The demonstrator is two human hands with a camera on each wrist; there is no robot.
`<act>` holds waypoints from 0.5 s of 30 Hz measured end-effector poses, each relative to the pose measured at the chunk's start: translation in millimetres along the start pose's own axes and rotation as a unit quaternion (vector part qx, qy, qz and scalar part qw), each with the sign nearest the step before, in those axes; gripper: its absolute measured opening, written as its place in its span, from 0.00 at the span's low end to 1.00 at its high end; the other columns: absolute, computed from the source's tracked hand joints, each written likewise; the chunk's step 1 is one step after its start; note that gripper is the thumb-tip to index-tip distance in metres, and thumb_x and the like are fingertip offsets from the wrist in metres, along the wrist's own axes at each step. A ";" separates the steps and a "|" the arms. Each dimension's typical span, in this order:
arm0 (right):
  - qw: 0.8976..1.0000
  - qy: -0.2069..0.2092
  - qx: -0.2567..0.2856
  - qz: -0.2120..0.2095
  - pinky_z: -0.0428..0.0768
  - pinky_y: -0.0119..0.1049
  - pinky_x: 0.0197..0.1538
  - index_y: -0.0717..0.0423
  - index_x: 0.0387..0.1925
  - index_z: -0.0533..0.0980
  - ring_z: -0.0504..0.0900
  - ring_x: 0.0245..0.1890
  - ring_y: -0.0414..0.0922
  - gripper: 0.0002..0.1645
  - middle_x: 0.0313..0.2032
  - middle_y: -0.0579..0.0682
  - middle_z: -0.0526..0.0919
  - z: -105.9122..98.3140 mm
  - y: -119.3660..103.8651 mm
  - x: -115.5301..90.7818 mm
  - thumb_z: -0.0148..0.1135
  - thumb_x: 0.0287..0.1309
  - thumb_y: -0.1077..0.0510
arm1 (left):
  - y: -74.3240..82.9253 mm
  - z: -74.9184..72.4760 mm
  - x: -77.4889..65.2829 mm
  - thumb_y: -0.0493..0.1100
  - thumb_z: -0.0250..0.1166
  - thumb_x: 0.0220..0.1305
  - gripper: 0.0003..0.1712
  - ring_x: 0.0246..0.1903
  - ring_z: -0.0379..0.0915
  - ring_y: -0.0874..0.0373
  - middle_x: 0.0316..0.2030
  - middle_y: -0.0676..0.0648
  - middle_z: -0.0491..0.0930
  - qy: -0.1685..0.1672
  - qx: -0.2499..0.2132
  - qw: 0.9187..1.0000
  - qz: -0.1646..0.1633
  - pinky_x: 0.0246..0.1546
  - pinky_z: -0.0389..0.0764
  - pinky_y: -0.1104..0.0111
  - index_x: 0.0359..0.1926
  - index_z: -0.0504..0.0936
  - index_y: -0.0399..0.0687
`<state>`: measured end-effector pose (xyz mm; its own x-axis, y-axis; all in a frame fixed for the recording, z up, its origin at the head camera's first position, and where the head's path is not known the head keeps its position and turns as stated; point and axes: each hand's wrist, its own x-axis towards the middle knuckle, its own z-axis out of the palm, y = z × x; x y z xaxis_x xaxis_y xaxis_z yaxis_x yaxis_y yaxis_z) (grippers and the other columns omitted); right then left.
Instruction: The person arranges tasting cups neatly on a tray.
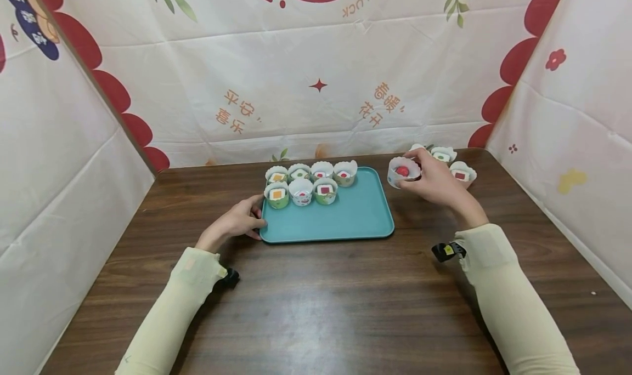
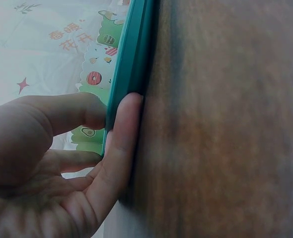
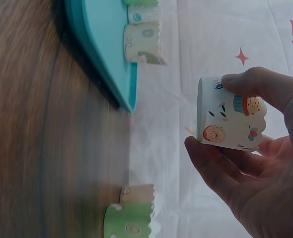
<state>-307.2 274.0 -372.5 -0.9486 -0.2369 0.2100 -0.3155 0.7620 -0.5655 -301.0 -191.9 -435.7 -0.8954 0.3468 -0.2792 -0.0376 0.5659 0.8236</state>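
Note:
Between the thumb and fingers of my right hand (image 1: 434, 180) is a paper cupcake cup (image 3: 231, 114), white with printed cakes and donuts. It is lifted above the table, just right of the turquoise tray (image 1: 345, 221), and a red round piece (image 1: 402, 171) shows inside it. My left hand (image 1: 242, 217) pinches the tray's left edge, with one fingertip (image 2: 129, 106) low against its outer side. Two rows of filled paper cups stand on the tray's left and back part, among them a green one (image 1: 276, 195) with an orange-topped square and a white one (image 1: 301, 192) in front.
More filled cups, such as one with a dark red square (image 1: 462, 173) and one with a green-marked top (image 1: 443, 154), stand at the table's back right, partly behind my right hand. A printed white cloth (image 1: 296, 106) hangs along the back of the wooden table (image 1: 316, 304).

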 end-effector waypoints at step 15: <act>0.999 -0.014 0.011 -0.029 0.82 0.54 0.52 0.61 0.68 0.67 0.81 0.53 0.58 0.40 0.56 0.65 0.80 29.9 -28.6 23.8 0.72 0.60 0.54 | 2.4 0.1 -0.8 0.32 0.62 0.68 0.50 0.31 0.77 0.53 0.42 0.40 0.70 0.001 0.000 1.000 0.003 0.33 0.92 0.60 0.83 0.45 0.43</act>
<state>-321.5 228.5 -375.1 -0.9286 -0.2983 0.2207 -0.3709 0.7327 -0.5705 -300.2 -190.7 -433.5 -0.8965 0.3482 -0.2741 -0.0329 0.5645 0.8248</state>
